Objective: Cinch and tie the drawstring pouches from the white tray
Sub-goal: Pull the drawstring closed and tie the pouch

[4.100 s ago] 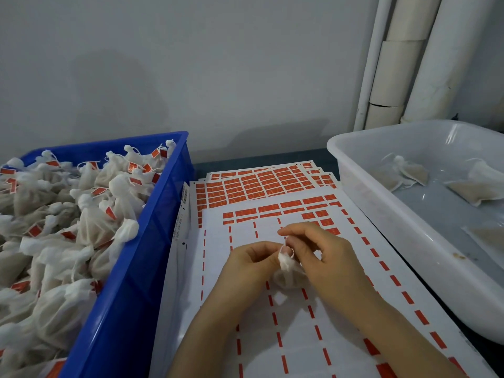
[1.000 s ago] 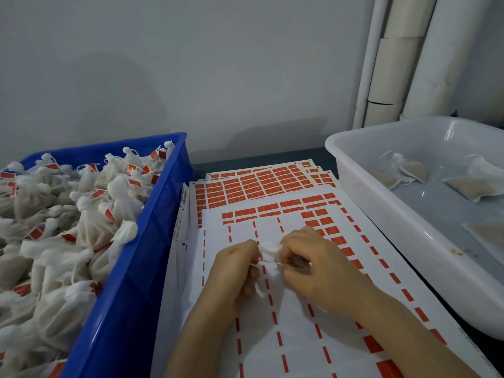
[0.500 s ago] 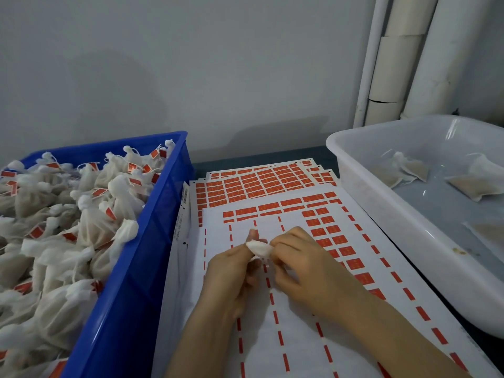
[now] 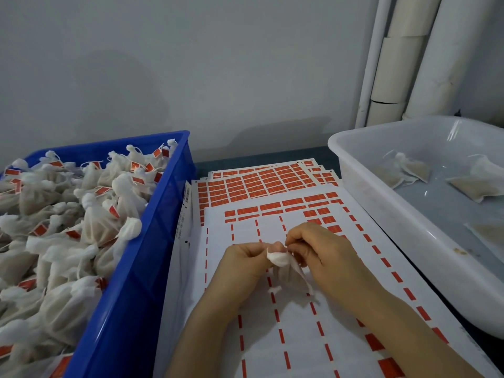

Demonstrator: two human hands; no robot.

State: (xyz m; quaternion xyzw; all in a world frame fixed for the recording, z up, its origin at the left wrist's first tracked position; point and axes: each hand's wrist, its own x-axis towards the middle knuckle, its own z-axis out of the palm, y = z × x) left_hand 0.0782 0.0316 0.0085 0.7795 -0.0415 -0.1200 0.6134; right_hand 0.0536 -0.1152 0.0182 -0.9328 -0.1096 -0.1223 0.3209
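A small white drawstring pouch (image 4: 283, 266) hangs between my two hands above the label sheets. My left hand (image 4: 242, 261) grips the bunched neck of the pouch. My right hand (image 4: 321, 252) pinches the drawstring close to that neck, fingers curled. The pouch's lower body dangles below my fingers. The white tray (image 4: 381, 214) stands at the right with a few flat, untied pouches (image 4: 403, 170) lying in it.
A blue crate (image 4: 141, 257) at the left is heaped with tied pouches (image 4: 81, 219) carrying red tags. Sheets of red labels (image 4: 261, 184) cover the table under my hands. White pipes (image 4: 403, 61) run up the wall at the back right.
Over the last second both hands turned the pouch, its neck now bunched in the left fingers and its body hanging lower. My right hand shifted to pinch the string at the neck.
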